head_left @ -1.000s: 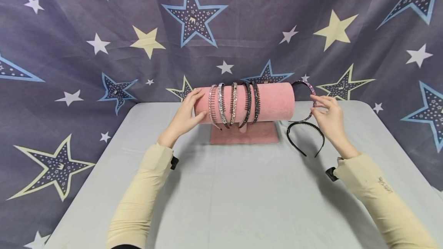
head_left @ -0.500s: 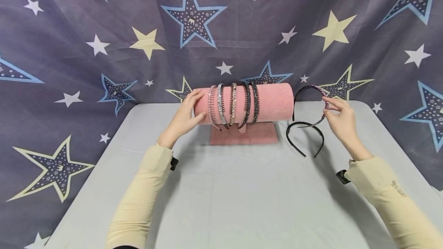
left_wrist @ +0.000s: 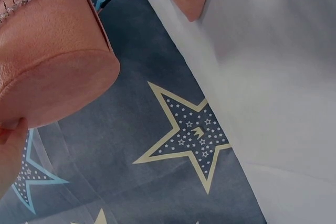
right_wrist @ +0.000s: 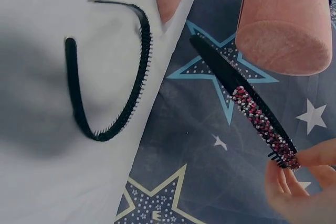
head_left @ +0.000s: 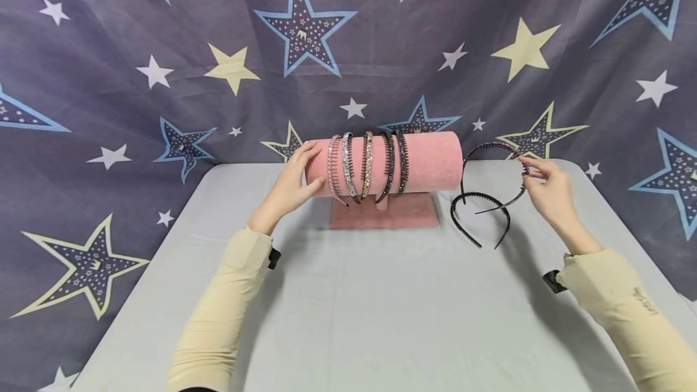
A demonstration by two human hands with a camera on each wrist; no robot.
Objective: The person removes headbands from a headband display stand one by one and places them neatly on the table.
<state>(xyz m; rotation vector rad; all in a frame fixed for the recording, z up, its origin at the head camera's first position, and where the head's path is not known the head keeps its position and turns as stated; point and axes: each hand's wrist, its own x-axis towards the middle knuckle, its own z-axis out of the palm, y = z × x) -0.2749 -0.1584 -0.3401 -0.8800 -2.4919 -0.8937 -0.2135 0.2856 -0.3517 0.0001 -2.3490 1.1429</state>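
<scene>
My left hand (head_left: 284,192) grips the left end of the pink roll (head_left: 435,162) of a headband stand, fingers over the top and thumb at the front. Beyond the roll's right end, my right hand (head_left: 554,195) pinches a black toothed headband with pink and silver sparkles (right_wrist: 257,116) between thumb and fingers. That headband is off the roll, held in the air with its open ends toward the stand. Below it a plain black headband (right_wrist: 74,74) lies on the table. Several sparkly headbands, among them a silver one (head_left: 346,162) and a black one (head_left: 403,162), sit around the roll.
The stand's pink base (head_left: 408,213) rests on a table with a pale cloth (head_left: 381,307). Behind and beside the table hangs a dark curtain (head_left: 381,35) printed with stars.
My right hand has moved right and slightly toward me, carrying the pinched headband away from the roll's right end. The left hand and stand have stayed in place.
</scene>
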